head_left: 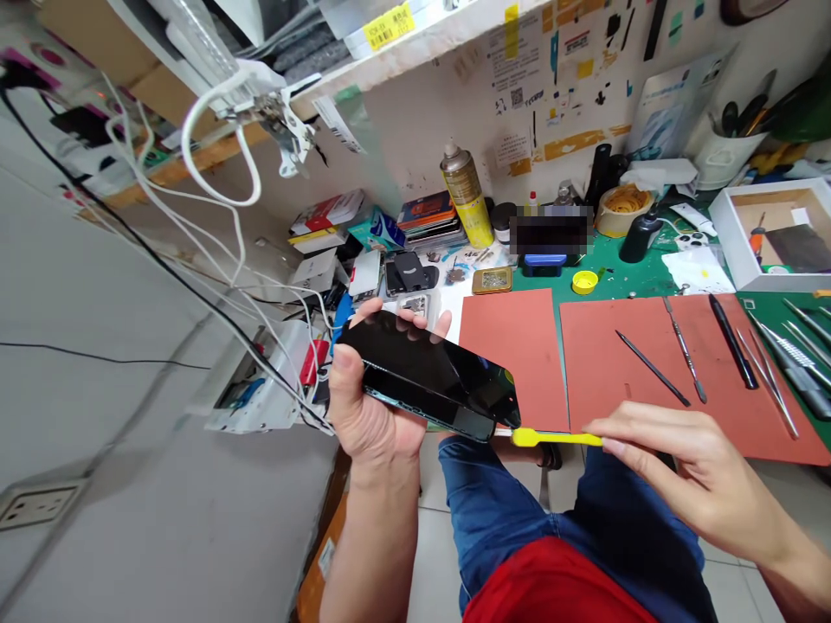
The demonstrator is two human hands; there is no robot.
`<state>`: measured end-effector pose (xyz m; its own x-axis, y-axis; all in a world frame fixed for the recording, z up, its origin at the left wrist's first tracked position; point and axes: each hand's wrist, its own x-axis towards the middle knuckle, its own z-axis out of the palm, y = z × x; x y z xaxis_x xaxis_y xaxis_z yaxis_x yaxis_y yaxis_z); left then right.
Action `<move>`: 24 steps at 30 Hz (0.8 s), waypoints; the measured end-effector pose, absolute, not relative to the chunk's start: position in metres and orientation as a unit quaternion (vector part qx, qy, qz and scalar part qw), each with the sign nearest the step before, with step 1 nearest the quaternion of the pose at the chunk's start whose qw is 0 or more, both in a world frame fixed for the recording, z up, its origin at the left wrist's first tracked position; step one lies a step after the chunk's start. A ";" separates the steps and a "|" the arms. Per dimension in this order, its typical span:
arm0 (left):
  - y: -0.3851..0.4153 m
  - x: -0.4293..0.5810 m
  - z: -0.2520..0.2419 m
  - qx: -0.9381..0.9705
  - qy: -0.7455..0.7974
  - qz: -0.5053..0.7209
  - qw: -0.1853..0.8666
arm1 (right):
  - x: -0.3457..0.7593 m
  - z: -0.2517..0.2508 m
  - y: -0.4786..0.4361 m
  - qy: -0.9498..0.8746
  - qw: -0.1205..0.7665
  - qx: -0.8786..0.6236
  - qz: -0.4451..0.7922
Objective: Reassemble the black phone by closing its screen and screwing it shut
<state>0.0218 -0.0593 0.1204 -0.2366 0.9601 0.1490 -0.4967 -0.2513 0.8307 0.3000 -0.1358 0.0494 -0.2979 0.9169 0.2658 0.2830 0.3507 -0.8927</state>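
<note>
Phone (428,368) clamped in the left grip (370,402) could slip if the right grip (675,463), pinching a yellow pry tool (551,439), pushes too hard against its edge.

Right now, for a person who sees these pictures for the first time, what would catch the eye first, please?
The eye would probably fall first on the black phone, near the middle of the view, held in the left hand, with its dark glass front raised apart from the body. The right hand holds the yellow plastic pick at the phone's lower edge. Behind them, thin metal tools lie on the red mats on the green bench, and a tall gold spray can stands farther back.
</note>
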 end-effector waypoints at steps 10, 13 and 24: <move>-0.057 0.017 0.116 0.348 0.353 0.711 0.498 | 0.371 0.025 -0.162 -0.686 0.343 -0.608 0.205; -0.055 0.015 0.112 0.339 0.358 0.708 0.505 | 0.400 0.020 -0.156 -0.650 0.326 -0.685 0.055; -0.052 0.027 0.099 0.298 0.365 0.706 0.529 | 0.406 0.012 -0.124 -0.595 0.345 -0.726 -0.015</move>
<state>0.0269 -0.0517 0.0986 -0.2625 0.9643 0.0346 -0.5286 -0.1737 0.8309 0.4058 -0.1236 0.0123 0.2925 0.8533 0.4316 0.8736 -0.0548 -0.4836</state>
